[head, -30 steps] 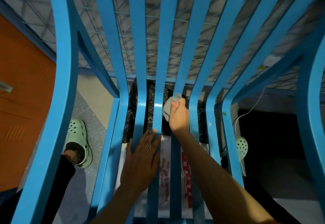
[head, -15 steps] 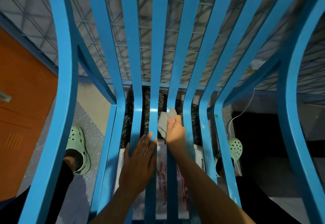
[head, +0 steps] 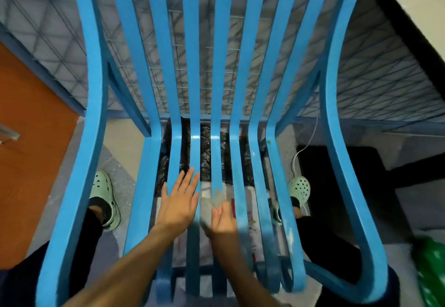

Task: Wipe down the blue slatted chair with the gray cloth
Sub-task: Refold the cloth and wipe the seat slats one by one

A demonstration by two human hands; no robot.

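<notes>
**Gray cloth held on the seat of the blue slatted chair, seen from above**

Nearest the camera, two bare forearms reach over the front edge of the blue slatted chair. The left grip is released: its palm lies flat and its fingers lie straight across two seat slats left of centre. Just beside it, the right grip grasps the gray cloth and holds it against a central seat slat. Motion blur hides the exact finger hold. The cloth is small, crumpled and dull gray, and lies about midway along the seat.

The chair is painted glossy sky blue. Narrow slats run along the seat, bend at its rear and rise as the back. A broad curved armrest flanks each side. Pale worn patches mark the right-hand slats near the front.

A pale green clog stands outside the left armrest and another clog beside the right slats, both worn below dark trousers. Through the slat gaps, a white printed bag and, farther back, crinkled black plastic lie on the speckled gray floor.

An orange panel stands at left. At right are a dark mat, a white cable and a green bag. A wire grid and a gray diamond-patterned surface lie behind the chair back.
</notes>
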